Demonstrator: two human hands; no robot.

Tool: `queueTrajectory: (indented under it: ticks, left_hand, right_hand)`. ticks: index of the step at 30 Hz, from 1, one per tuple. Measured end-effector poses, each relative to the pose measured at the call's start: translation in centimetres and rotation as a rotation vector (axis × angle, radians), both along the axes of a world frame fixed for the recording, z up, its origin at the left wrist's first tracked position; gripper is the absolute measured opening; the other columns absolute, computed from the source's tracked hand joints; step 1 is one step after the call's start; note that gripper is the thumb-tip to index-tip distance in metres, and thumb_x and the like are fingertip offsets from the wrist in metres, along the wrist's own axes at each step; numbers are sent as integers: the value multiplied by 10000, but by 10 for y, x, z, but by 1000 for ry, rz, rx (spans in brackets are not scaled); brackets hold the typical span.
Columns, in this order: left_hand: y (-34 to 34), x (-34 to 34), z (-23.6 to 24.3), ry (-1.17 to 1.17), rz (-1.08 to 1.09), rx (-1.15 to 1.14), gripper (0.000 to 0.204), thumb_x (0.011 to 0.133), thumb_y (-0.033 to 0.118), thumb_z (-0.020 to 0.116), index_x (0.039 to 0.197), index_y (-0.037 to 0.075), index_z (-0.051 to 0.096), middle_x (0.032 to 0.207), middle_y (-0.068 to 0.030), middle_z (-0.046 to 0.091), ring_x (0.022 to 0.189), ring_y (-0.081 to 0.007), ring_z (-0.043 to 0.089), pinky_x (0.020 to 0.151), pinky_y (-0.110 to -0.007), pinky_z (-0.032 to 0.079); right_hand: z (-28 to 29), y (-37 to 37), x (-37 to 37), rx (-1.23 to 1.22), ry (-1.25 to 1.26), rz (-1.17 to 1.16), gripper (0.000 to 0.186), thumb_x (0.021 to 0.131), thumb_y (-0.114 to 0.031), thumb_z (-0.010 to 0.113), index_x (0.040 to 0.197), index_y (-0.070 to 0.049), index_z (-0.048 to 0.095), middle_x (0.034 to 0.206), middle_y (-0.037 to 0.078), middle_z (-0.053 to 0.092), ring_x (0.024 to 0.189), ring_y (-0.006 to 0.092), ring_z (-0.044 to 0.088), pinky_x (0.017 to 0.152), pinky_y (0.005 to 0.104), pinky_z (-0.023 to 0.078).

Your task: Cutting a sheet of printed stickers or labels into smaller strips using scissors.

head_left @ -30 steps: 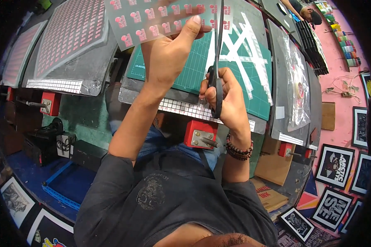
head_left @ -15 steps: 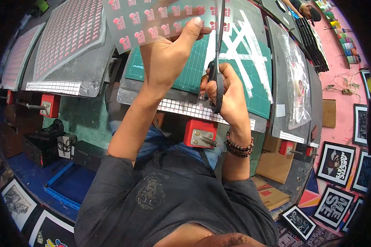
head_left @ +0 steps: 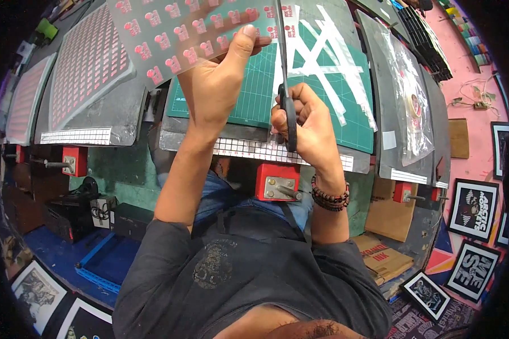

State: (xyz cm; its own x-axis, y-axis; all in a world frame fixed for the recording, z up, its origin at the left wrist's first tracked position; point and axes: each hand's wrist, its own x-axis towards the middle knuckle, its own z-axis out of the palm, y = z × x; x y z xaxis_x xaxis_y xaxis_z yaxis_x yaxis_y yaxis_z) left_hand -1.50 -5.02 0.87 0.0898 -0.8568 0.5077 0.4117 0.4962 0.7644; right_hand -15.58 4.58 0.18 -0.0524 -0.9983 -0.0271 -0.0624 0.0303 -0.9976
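My left hand [head_left: 218, 87] pinches a translucent sheet [head_left: 159, 56] printed with rows of small red designs, its thumb on the near side and its fingers showing through from behind. My right hand [head_left: 315, 133] grips black-handled scissors [head_left: 288, 116], fingers in the loops. Their blades point away from me, up along the right part of the sheet, where a strip with red prints shows on the blades' right side. Whether the blades are parted is hard to make out. Both hands are raised over a green cutting mat [head_left: 251, 93].
Several narrow white strips [head_left: 325, 93] lie crossed on the mat. The mat rests on a dark board with a gridded edge [head_left: 249, 148]. At left, another board carries a large red-printed sheet [head_left: 93, 62]. To the right lie a clear plastic bag [head_left: 404, 135] and a tape roll [head_left: 414, 104].
My left hand and the sheet have shifted left. The scissors in my right hand have moved slightly left too, their blades now leaning a little left. The whole view has turned slightly.
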Motion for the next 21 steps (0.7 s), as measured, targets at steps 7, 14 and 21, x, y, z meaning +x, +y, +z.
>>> queueTrajectory:
  ticks: [7, 14, 21]
  left_hand:
    - [2, 0, 7, -53, -19, -56, 485, 964, 6, 609, 1401, -2, 398, 1162, -245, 659, 887, -277, 726, 803, -370, 632]
    - [4, 1, 7, -40, -35, -25, 488, 967, 10, 607, 1403, 4, 389, 1165, -249, 656, 883, -279, 725, 798, -367, 630]
    - [6, 0, 10, -6, -48, 3, 486, 966, 4, 604, 1396, 3, 379, 1155, -246, 660, 878, -276, 726, 785, -355, 627]
  right_hand:
    - [1, 3, 0, 17, -105, -5, 331, 811, -100, 826, 921, -10, 527, 738, 30, 638, 649, 45, 576, 549, 194, 446]
    - [-1, 4, -1, 25, -98, -4, 319, 818, -87, 819, 915, -11, 524, 727, 32, 640, 623, 55, 579, 529, 200, 441]
    - [1, 6, 0, 45, -105, -12, 322, 828, -116, 821, 914, -13, 528, 721, 37, 652, 607, 52, 581, 508, 196, 436]
